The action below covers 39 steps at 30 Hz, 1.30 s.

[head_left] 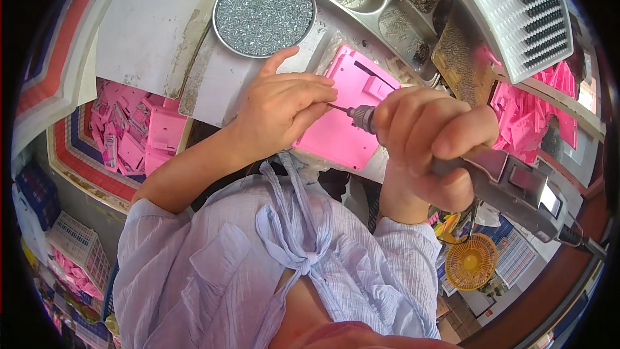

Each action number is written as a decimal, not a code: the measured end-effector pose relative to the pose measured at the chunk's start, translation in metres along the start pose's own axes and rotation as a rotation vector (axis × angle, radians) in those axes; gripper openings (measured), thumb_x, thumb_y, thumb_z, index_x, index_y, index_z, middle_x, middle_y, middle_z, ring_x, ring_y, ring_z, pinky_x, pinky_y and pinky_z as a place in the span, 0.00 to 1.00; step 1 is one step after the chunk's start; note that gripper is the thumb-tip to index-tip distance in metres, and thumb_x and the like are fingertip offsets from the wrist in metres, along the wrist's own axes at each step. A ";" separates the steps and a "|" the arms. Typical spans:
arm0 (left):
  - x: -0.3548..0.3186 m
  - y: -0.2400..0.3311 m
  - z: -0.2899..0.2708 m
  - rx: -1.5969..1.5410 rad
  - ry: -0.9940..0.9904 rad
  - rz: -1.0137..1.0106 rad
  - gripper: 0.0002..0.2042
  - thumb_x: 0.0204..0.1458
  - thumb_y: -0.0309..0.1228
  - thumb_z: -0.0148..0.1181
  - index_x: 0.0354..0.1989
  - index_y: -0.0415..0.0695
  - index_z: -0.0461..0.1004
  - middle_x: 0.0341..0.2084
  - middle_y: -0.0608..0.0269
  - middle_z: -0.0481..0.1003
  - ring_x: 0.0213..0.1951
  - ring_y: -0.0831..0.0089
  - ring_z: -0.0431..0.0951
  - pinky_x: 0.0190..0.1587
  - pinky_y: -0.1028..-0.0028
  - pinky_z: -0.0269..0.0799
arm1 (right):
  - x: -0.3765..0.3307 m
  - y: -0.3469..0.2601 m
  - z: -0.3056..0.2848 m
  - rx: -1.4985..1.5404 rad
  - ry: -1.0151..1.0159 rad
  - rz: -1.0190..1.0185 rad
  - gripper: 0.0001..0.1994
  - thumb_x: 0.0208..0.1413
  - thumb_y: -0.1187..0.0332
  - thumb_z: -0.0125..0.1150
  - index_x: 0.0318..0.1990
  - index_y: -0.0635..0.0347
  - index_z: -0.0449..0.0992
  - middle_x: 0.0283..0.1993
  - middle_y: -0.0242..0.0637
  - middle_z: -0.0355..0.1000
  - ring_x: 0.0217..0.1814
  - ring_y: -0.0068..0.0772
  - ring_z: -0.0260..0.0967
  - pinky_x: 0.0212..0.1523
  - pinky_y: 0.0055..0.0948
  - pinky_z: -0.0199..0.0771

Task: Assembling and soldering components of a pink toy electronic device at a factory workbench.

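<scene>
A pink plastic panel (345,116) lies on the table in front of me, with a dark slot and a raised rectangular block toward its far end. In my right hand (429,139) is a grey electric screwdriver (516,187), its cord trailing off to the right. The thin bit points left over the panel. My left hand (281,110) rests at the panel's left edge, with thumb and forefinger pinched at the bit's tip and another finger stretched outward. Whatever is between those fingertips is too small to make out.
Beyond my left hand stands a round metal tin (263,14) full of small screws. A steel compartment tray (394,3) holds more small metal parts. A white rack with black pieces (516,19) overhangs the right. Pink parts (132,129) fill a box at left; a yellow basket (470,262) sits low right.
</scene>
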State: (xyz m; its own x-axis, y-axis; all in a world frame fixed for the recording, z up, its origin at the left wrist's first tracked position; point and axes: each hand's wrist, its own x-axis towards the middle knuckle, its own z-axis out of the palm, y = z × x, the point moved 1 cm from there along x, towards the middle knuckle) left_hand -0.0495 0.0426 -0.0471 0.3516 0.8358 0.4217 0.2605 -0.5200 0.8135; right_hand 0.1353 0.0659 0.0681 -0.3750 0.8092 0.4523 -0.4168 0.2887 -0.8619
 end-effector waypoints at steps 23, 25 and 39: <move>0.046 -0.066 -0.064 0.746 0.032 0.004 0.06 0.48 0.34 0.67 0.25 0.47 0.80 0.33 0.62 0.76 0.44 0.61 0.74 0.56 0.52 0.61 | -0.033 0.024 0.032 -0.161 0.085 0.322 0.10 0.58 0.73 0.66 0.37 0.62 0.68 0.26 0.36 0.69 0.26 0.26 0.64 0.30 0.30 0.66; 0.046 -0.074 -0.062 0.836 0.038 -0.051 0.05 0.49 0.33 0.67 0.26 0.47 0.80 0.34 0.61 0.76 0.44 0.60 0.74 0.54 0.53 0.62 | -0.032 0.027 0.032 -0.287 -0.013 0.296 0.12 0.59 0.71 0.66 0.35 0.61 0.66 0.22 0.35 0.66 0.21 0.28 0.60 0.27 0.33 0.63; -0.015 0.010 -0.030 0.064 -0.195 0.083 0.10 0.47 0.28 0.73 0.34 0.46 0.76 0.33 0.66 0.78 0.39 0.65 0.76 0.54 0.58 0.63 | -0.021 -0.005 0.025 0.024 0.081 0.063 0.11 0.62 0.61 0.65 0.41 0.56 0.70 0.21 0.27 0.67 0.17 0.26 0.62 0.20 0.32 0.63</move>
State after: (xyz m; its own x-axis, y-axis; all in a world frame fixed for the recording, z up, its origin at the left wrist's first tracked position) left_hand -0.0797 0.0302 -0.0338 0.5396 0.7430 0.3959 0.2779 -0.6011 0.7493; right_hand 0.1242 0.0348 0.0691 -0.3335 0.8641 0.3770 -0.4152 0.2245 -0.8816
